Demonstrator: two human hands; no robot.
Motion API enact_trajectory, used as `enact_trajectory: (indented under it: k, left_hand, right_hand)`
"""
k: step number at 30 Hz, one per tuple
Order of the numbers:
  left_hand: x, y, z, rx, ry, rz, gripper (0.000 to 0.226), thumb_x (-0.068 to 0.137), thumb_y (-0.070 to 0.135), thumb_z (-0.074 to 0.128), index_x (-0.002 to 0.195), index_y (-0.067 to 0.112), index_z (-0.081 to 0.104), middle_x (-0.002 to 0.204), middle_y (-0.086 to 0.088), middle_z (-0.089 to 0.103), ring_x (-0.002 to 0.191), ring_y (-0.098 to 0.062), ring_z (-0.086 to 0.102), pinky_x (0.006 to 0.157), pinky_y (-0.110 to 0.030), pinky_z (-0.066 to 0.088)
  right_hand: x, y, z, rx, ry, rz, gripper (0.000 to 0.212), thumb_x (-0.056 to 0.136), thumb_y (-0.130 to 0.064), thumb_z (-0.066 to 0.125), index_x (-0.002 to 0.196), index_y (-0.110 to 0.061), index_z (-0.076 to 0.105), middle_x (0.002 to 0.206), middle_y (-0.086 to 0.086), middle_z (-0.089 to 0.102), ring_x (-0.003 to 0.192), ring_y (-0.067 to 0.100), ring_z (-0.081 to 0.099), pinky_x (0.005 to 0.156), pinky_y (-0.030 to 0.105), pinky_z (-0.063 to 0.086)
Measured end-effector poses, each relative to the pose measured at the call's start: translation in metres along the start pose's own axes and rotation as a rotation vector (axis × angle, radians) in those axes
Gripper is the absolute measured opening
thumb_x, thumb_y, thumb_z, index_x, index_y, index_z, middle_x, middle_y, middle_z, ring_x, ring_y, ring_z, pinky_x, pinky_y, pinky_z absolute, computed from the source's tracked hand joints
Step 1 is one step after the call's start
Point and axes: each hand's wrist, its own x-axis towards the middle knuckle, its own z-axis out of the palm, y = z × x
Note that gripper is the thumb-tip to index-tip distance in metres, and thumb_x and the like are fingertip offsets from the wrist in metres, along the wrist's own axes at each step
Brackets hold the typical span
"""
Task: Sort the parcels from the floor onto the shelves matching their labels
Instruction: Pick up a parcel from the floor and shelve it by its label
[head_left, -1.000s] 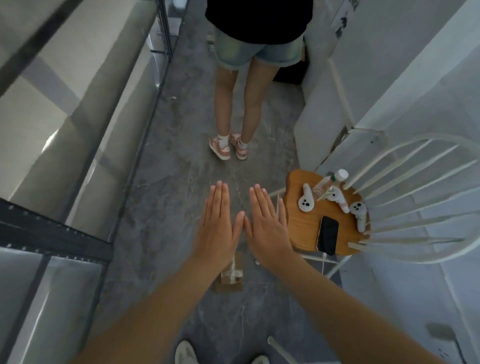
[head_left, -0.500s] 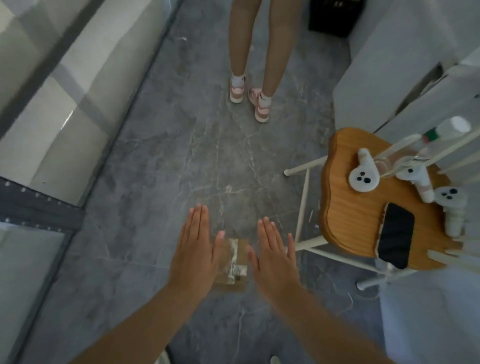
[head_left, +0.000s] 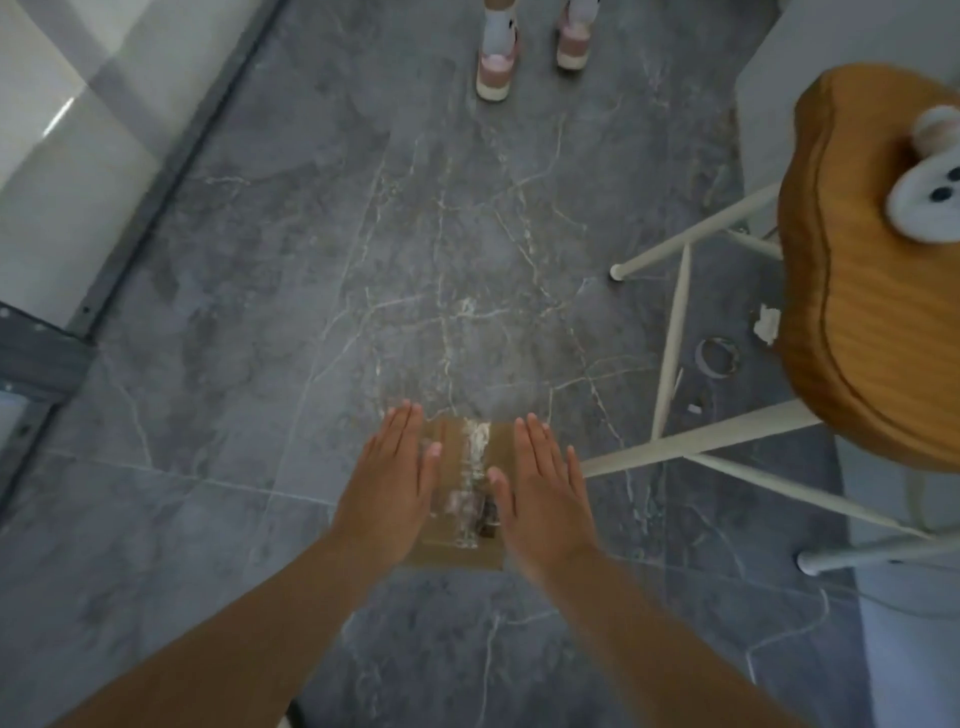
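Observation:
A small brown cardboard parcel (head_left: 465, 493) with clear tape along its top lies flat on the grey marble floor. My left hand (head_left: 392, 480) hovers flat over its left edge, fingers straight and together. My right hand (head_left: 540, 491) is held flat over its right edge. Both palms face down and hold nothing. The parcel's sides are partly hidden under my hands, and whether they touch the parcel I cannot tell.
A white chair with a wooden seat (head_left: 852, 291) stands at the right, a white controller (head_left: 924, 202) on it. Its legs (head_left: 691, 441) reach close to the parcel. A person's feet in pink sandals (head_left: 496, 67) are ahead. Grey metal shelving (head_left: 47, 332) runs along the left.
My view has tilted down and come closer to the floor. Both hands have spread apart and lowered to either side of the parcel.

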Motion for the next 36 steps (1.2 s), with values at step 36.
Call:
enact_trajectory:
  k: [36]
  left_hand:
    - [-0.046,0.074,-0.213,-1.033,-0.053,-0.731,0.064,0.103,0.059,0.029,0.120,0.014,0.071,0.117,-0.016,0.073,0.105,-0.032,0.070,0.102,-0.049,0.053]
  right_hand:
    - [-0.050,-0.161,-0.193,0.993,-0.093,0.314,0.058,0.103,-0.050,0.034,0.154,-0.022,0.027,0.153,0.006,0.044,0.138,0.026,0.045,0.117,0.044,0.035]
